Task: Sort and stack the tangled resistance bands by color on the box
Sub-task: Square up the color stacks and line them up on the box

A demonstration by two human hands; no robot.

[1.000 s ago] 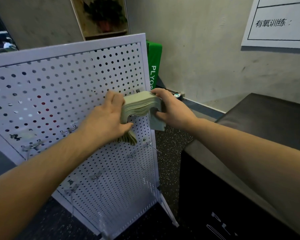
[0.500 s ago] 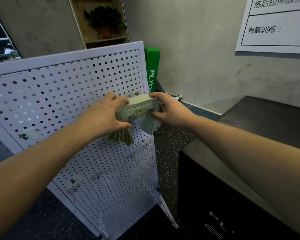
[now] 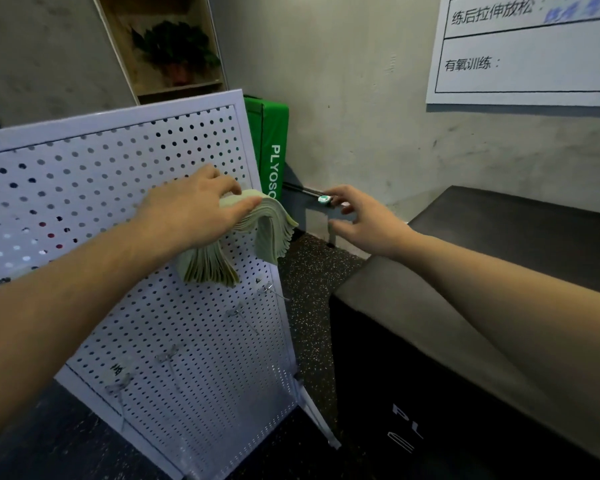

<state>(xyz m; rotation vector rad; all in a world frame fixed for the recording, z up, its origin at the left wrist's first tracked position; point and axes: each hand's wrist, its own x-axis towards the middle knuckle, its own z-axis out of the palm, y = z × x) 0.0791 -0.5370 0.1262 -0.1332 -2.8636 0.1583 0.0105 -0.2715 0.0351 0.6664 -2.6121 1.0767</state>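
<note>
Head view: beside me stood a black box (image 3: pixel 499 271) and a white pegboard (image 3: pixel 118 202); behind, a green pad (image 3: pixel 272 147) read "PLYOSO". My left hand (image 3: pixel 191 216) gripped pale green bands (image 3: pixel 257 233), draped under its fingers. My right hand (image 3: pixel 364 220) hovered nearby, fingers spread, holding nothing.

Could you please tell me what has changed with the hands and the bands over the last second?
The right hand let go of the pale green bands and drew off to the right, fingers open. The left hand keeps its grip on the bundle, draped against the pegboard. The black box is unchanged.
</note>
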